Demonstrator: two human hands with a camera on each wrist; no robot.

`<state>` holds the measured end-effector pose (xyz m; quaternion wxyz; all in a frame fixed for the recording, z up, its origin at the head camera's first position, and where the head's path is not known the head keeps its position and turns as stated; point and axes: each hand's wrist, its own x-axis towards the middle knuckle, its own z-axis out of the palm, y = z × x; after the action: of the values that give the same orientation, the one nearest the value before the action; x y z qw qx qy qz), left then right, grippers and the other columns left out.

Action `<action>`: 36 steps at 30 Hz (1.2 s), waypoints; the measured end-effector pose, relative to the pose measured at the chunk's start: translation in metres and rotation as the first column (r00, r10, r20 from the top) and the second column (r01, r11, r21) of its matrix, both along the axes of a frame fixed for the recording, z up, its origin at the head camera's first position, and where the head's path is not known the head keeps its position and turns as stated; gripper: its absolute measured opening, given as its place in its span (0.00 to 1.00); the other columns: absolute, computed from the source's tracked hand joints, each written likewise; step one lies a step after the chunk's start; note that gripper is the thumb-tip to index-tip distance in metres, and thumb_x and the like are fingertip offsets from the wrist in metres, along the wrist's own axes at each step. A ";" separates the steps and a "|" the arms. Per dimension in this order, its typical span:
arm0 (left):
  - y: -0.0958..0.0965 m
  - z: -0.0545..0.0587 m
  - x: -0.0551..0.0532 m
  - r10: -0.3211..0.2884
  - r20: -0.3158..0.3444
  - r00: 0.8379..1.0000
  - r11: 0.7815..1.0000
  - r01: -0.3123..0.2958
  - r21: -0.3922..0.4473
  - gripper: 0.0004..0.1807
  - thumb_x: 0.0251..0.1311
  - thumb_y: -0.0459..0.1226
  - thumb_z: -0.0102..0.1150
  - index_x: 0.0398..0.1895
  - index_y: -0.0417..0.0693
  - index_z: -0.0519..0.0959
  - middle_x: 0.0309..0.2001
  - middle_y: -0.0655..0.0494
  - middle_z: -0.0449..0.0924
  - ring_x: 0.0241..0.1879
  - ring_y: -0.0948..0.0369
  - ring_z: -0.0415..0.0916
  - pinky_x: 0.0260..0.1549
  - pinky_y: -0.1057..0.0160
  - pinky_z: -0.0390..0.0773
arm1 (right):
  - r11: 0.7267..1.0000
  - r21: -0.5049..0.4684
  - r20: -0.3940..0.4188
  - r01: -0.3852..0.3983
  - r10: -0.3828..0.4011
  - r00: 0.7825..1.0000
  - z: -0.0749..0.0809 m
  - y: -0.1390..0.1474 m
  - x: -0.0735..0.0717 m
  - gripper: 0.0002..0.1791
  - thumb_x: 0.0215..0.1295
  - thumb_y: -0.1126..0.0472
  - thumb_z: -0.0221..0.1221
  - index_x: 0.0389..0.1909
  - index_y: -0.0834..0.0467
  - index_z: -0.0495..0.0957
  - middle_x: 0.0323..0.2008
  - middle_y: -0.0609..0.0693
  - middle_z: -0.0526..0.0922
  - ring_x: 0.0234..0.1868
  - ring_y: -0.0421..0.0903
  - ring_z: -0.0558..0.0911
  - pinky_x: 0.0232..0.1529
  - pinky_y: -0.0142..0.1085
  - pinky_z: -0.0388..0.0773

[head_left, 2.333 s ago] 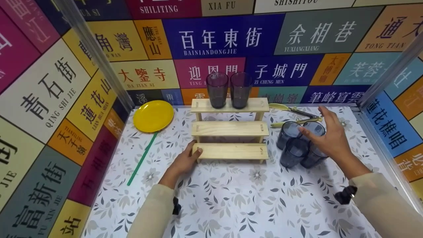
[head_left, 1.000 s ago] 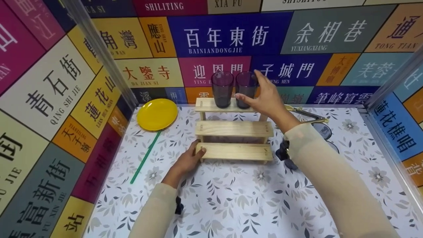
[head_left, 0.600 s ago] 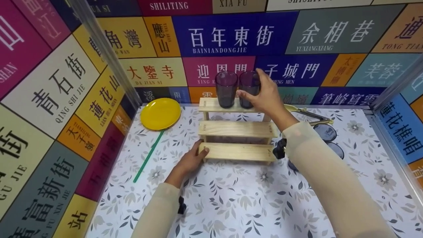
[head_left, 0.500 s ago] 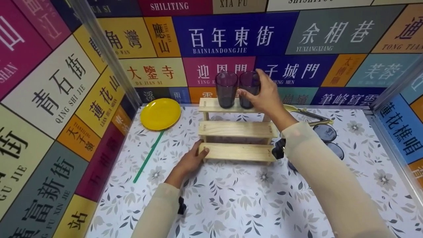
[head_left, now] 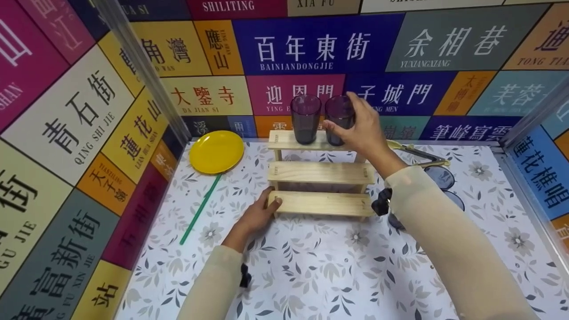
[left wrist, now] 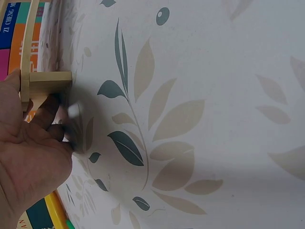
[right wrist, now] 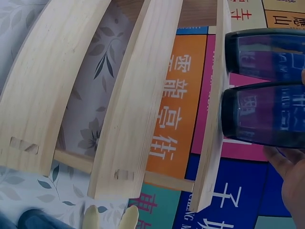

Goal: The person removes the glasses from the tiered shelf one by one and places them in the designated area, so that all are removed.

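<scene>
A three-tier wooden stand stands mid-table. My left hand grips the left end of its lowest shelf, thumb on top; in the left wrist view the left hand has its fingers around the shelf's end. Two dark purple drinking glasses stand upright on the top shelf. My right hand holds the right glass between thumb and fingers. Beside it, a small gap away, is the left glass. The right wrist view shows the right hand by the held glass.
Several more glasses stand on the table at right, partly hidden by the right sleeve. Behind them lie tongs. At left are a yellow plate and a green straw. Printed walls enclose the back and sides.
The right hand has come from the glasses on the table to the right glass on the top shelf and taken hold of it. That glass has shifted slightly right. The left hand keeps its place.
</scene>
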<state>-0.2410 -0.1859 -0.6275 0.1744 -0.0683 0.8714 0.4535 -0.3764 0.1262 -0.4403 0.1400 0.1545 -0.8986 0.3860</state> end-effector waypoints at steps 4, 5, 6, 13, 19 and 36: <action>-0.001 0.001 0.000 -0.002 0.000 1.000 1.000 0.002 0.009 0.42 0.80 0.69 0.47 0.91 0.73 0.52 0.87 0.42 0.63 0.83 0.37 0.64 0.82 0.34 0.59 | 1.000 0.027 -0.079 0.007 -0.004 0.997 0.000 0.006 0.002 0.54 0.63 0.39 0.79 0.84 0.58 0.68 0.69 0.63 0.81 0.71 0.64 0.80 0.73 0.59 0.76; -0.001 0.001 0.000 -0.003 0.001 1.000 1.000 0.003 0.009 0.43 0.80 0.69 0.47 0.91 0.73 0.52 0.86 0.42 0.63 0.83 0.37 0.64 0.82 0.34 0.59 | 0.999 0.031 -0.094 0.009 -0.006 0.996 0.000 0.008 0.002 0.54 0.63 0.39 0.79 0.83 0.58 0.68 0.68 0.63 0.82 0.69 0.64 0.81 0.71 0.59 0.78; -0.002 0.000 -0.001 -0.007 0.001 1.000 1.000 0.007 0.009 0.43 0.80 0.70 0.47 0.91 0.73 0.52 0.86 0.42 0.63 0.83 0.37 0.64 0.82 0.34 0.59 | 0.999 0.032 -0.107 0.011 -0.007 0.994 0.000 0.010 0.003 0.53 0.63 0.39 0.79 0.83 0.59 0.69 0.67 0.64 0.83 0.68 0.64 0.82 0.69 0.59 0.80; -0.003 -0.004 -0.002 -0.022 -0.002 1.000 1.000 0.022 0.005 0.46 0.76 0.75 0.44 0.91 0.75 0.51 0.86 0.40 0.62 0.83 0.36 0.64 0.82 0.33 0.60 | 0.999 0.022 -0.157 0.023 -0.020 0.987 0.002 0.026 0.011 0.51 0.63 0.40 0.80 0.81 0.57 0.72 0.63 0.64 0.85 0.62 0.65 0.84 0.63 0.61 0.82; 0.000 0.001 0.001 -0.004 -0.003 1.000 1.000 0.004 0.016 0.42 0.80 0.70 0.47 0.91 0.74 0.52 0.87 0.41 0.62 0.84 0.37 0.63 0.83 0.33 0.58 | 0.998 0.053 -0.166 0.015 -0.006 0.986 0.001 0.041 0.019 0.50 0.64 0.40 0.79 0.80 0.60 0.72 0.70 0.66 0.82 0.70 0.67 0.81 0.71 0.62 0.78; 0.001 -0.002 0.000 0.007 0.006 1.000 1.000 -0.007 0.010 0.43 0.79 0.71 0.47 0.91 0.77 0.50 0.87 0.44 0.63 0.82 0.39 0.66 0.82 0.33 0.60 | 0.999 0.041 -0.246 -0.026 0.035 0.969 0.005 0.078 0.050 0.44 0.59 0.47 0.84 0.73 0.60 0.78 0.55 0.63 0.88 0.51 0.62 0.88 0.49 0.56 0.88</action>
<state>-0.2405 -0.1853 -0.6292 0.1758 -0.0717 0.8684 0.4581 -0.3263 0.2041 -0.4358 0.2417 0.2175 -0.8789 0.3490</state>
